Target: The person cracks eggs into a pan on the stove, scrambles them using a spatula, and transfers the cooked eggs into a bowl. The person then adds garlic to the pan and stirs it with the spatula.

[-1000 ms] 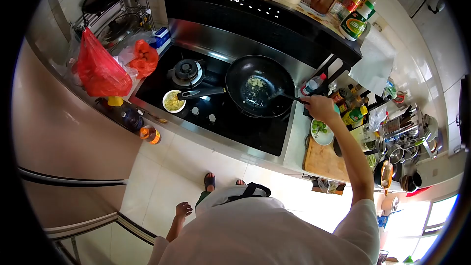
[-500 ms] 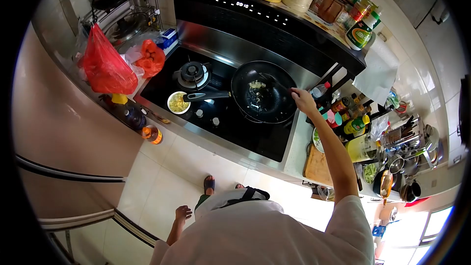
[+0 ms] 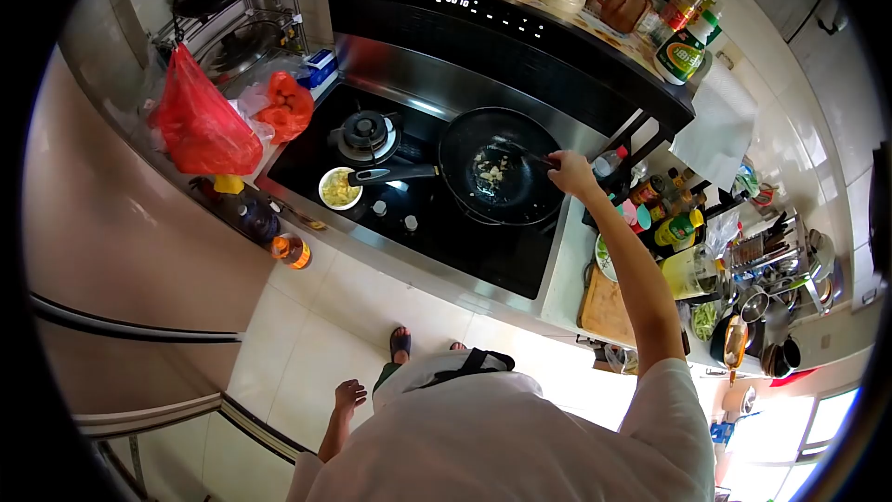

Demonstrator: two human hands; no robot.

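Note:
My right hand is closed around the handle of a dark spatula at the right rim of a black wok. The spatula's head reaches into the wok and is hard to make out against it. Small pale chopped pieces, perhaps garlic, lie in the wok's shiny bottom. The wok sits on the right side of the black cooktop, its handle pointing left. Beneath that handle's end stands a white bowl of yellowish food. My left hand hangs low beside my body, fingers loosely bent, holding nothing.
A bare burner is left of the wok. Red plastic bags hang at the left. Bottles and jars line the range hood's top. At the right are a cutting board, sauce bottles and a dish rack.
The pale pieces in the wok have shifted lower and spread out more. My right hand stays at the wok's right rim with the spatula. My left hand hangs much as before.

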